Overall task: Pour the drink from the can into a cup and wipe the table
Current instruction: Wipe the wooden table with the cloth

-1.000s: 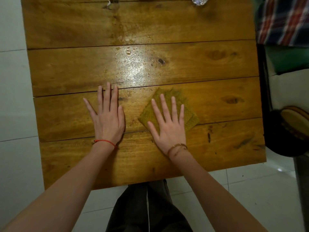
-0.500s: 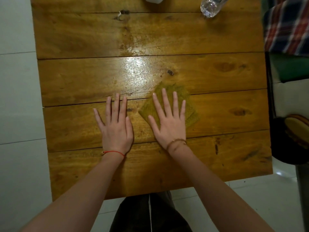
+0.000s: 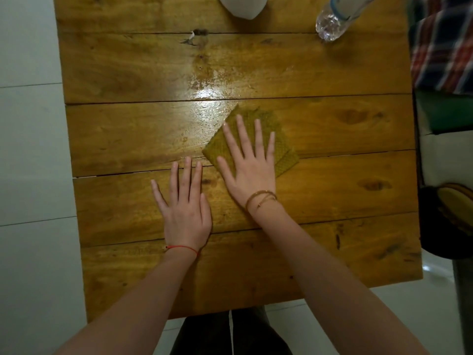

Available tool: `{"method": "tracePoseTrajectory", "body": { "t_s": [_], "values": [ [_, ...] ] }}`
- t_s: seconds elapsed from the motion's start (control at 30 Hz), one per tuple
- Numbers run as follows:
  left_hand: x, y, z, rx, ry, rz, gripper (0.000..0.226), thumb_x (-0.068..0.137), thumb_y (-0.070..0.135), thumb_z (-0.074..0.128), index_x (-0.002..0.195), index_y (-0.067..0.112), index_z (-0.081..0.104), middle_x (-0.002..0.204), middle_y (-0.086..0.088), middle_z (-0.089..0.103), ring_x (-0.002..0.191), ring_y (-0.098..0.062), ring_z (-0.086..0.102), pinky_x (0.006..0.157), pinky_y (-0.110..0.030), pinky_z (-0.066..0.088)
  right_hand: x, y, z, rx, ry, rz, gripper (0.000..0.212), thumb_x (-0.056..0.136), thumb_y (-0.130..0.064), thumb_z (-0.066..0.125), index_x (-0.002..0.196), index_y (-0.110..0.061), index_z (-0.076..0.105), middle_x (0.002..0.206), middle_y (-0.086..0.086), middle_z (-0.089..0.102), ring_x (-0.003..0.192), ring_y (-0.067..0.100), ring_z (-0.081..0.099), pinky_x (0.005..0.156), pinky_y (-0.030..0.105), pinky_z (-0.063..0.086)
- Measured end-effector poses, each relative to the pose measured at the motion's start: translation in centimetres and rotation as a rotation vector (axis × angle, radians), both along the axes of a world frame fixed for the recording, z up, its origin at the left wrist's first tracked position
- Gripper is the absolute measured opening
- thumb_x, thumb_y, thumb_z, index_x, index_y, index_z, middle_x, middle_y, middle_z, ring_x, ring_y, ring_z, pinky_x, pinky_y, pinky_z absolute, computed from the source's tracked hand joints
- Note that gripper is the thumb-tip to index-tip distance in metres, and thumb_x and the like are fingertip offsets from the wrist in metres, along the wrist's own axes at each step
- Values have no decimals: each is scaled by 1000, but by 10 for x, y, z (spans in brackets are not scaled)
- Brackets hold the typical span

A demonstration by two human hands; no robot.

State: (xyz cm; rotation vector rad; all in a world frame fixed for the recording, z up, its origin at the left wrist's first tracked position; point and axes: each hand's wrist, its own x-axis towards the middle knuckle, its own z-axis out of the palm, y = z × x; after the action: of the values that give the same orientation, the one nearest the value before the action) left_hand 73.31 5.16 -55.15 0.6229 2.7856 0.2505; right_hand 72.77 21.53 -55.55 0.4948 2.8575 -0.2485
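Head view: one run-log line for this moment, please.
phase: wiping | right hand: flat on cloth | left hand: flat on table | wet sheen beyond cloth

1. It looks like a room in a home.
2. A rough wooden plank table [image 3: 332, 190] stands on pale tiled floor [image 3: 28, 155].
3. A checked cloth [image 3: 442, 44] lies beside the table on the right.
4. A clear plastic bottle [image 3: 332, 21] stands at the table's far edge.

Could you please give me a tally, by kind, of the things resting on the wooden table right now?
Cloth, under the right hand: 1
Clear plastic bottle: 1
White object, cut off at the far edge: 1
Hands, counting the left hand: 2
Total: 5
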Motion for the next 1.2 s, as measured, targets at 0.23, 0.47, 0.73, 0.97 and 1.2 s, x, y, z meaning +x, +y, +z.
{"method": "tracePoseTrajectory", "body": {
  "t_s": [0.23,0.47,0.73,0.97,1.2],
  "values": [
    [2,1,1,-8,3,2,59,100,30,24,157,21,10,165,1,5,152,-21,0,116,-65,5,28,80,0,17,-21,-333,65,97,-60,14,154,-33,-1,164,-1,-7,149,31,-9,119,58,-3],
    [-1,1,1,6,5,-6,58,100,30,23,157,20,11,165,1,6,152,-21,1,116,-65,4,-25,31,-2,20,7,-277,67,96,-60,9,155,-31,0,164,1,-5,149,34,-6,117,60,-1],
    [0,1,0,50,16,12,58,100,31,20,157,19,11,165,2,7,152,-18,1,117,-64,3,81,36,3,14,-47,-37,66,97,-61,15,154,-33,-1,163,-1,-9,149,29,-11,119,58,1],
    [2,0,-3,65,25,11,58,101,31,21,157,20,9,165,3,5,152,-18,-1,117,-63,3,45,42,-1,-1,3,-510,64,97,-57,11,154,-32,-3,164,0,-8,149,34,-11,117,61,-2],
    [2,-2,-4,121,32,-1,56,102,30,20,157,19,10,165,3,5,152,-17,-1,117,-63,1,113,-20,7,-28,-52,22,66,98,-60,14,154,-32,-2,163,0,-10,149,31,-12,118,59,2]
  ]
}}
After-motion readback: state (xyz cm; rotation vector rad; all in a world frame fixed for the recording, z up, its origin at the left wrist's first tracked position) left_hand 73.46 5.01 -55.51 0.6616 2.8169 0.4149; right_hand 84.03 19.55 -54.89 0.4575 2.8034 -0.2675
